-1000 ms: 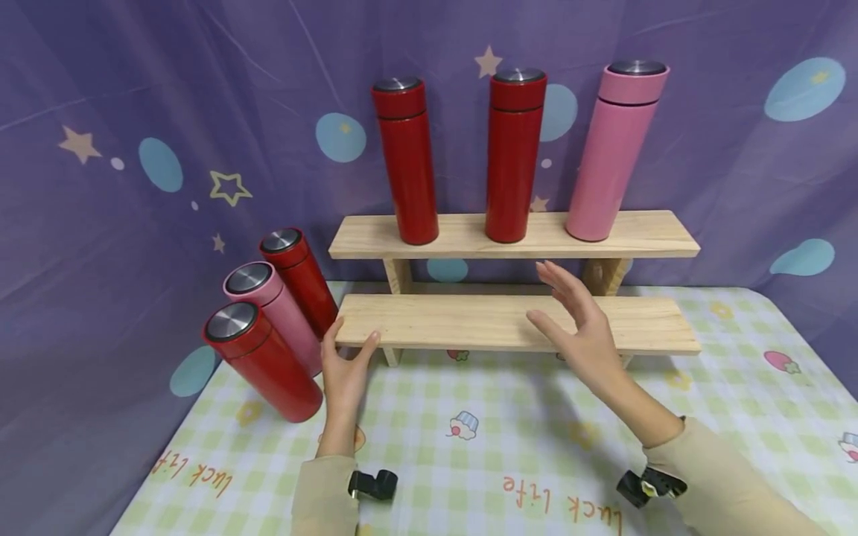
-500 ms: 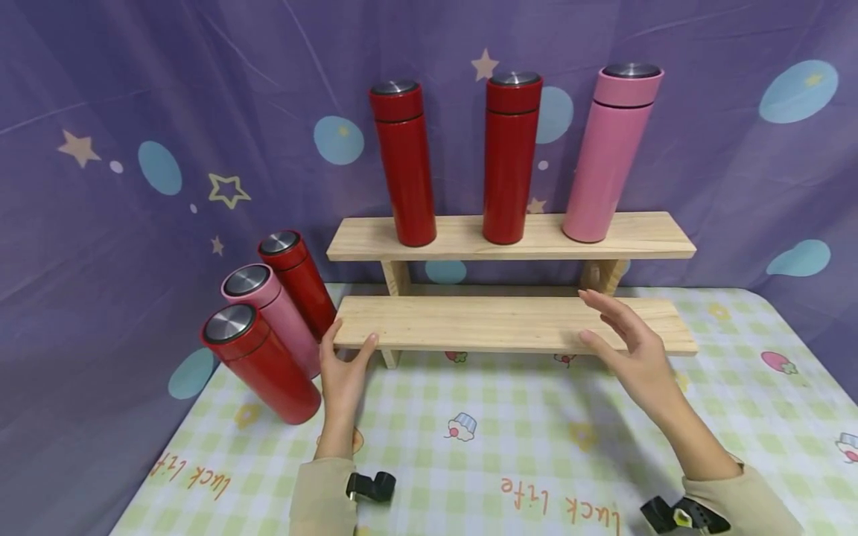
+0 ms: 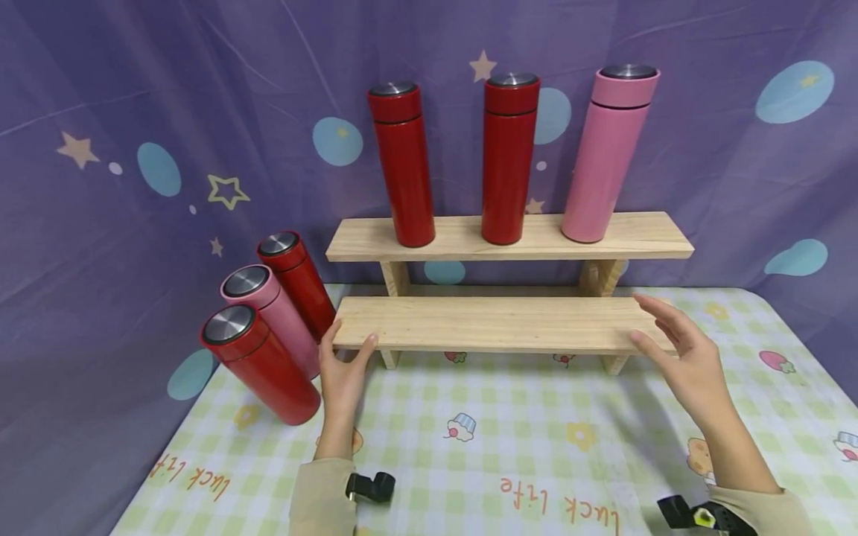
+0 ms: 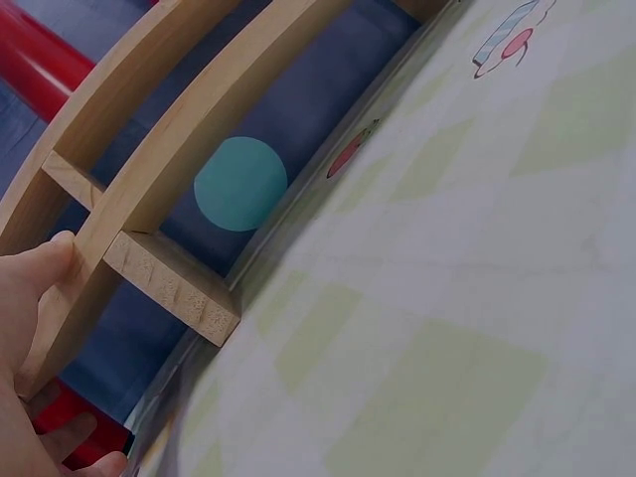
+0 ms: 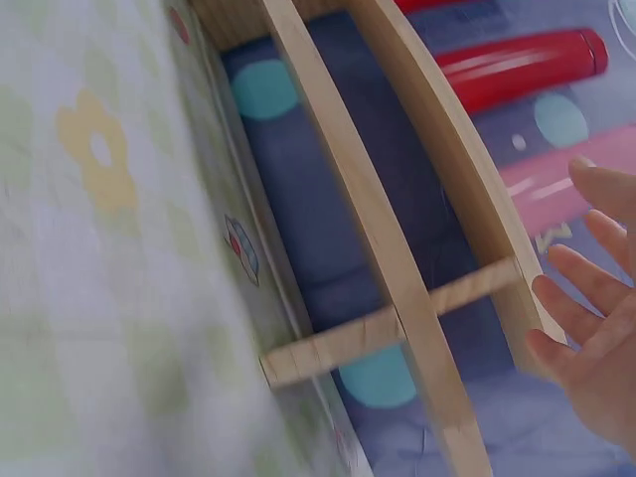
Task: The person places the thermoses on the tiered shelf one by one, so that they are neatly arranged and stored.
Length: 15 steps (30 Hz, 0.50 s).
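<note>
A two-tier wooden shelf (image 3: 496, 324) stands on the table. My left hand (image 3: 343, 378) holds the left front corner of its lower board; in the left wrist view the thumb lies on the front edge and the fingers (image 4: 68, 437) reach underneath. Near the right end of the same board hovers my right hand (image 3: 690, 365), fingers spread and relaxed, overlapping the board in the head view. Its palm and fingers (image 5: 596, 328) hold nothing in the right wrist view. On the upper board stand two red thermos bottles, one left (image 3: 404, 171) and one middle (image 3: 509, 164), plus a pink thermos (image 3: 610, 160) at right.
Left of the shelf, a row of thermoses stands on the table: a red one (image 3: 268, 368) in front, a pink one (image 3: 284, 320) behind it, another red one (image 3: 304, 286) farthest back. A checkered cloth (image 3: 523, 417) covers the table. A purple curtain (image 3: 221, 97) hangs behind.
My right hand has moved to the right, from over the middle-right of the lower board to its right end. My left hand stays at the left corner; the bottles keep their places.
</note>
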Available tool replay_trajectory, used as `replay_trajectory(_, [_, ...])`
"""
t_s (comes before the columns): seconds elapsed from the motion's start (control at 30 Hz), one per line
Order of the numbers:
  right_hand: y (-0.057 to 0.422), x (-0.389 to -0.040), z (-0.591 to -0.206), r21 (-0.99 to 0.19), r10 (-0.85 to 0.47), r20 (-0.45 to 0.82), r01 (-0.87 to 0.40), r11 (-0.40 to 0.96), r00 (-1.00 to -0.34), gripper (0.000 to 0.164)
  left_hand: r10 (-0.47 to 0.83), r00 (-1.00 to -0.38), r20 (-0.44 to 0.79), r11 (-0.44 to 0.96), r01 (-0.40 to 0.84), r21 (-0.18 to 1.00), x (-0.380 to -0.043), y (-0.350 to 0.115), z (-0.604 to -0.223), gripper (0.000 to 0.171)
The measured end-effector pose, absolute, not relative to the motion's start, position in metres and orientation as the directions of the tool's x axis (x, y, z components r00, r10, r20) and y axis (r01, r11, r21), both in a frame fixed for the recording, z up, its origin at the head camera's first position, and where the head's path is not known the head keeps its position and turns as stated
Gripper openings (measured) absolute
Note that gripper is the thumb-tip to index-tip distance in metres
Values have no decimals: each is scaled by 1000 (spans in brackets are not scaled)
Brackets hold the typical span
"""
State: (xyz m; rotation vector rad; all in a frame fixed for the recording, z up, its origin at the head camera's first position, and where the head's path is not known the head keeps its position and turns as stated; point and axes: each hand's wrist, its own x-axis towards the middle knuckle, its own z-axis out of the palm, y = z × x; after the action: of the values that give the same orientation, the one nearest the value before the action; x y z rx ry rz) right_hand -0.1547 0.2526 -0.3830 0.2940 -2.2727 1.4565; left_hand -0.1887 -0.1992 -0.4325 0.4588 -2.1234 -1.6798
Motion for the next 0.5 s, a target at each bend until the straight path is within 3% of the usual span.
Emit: replay_trajectory(0.5, [298,-150,-398,-844,192,343,-211,494,-920,58,-479,-869,124,231,12,973,-189,-199,-433,78])
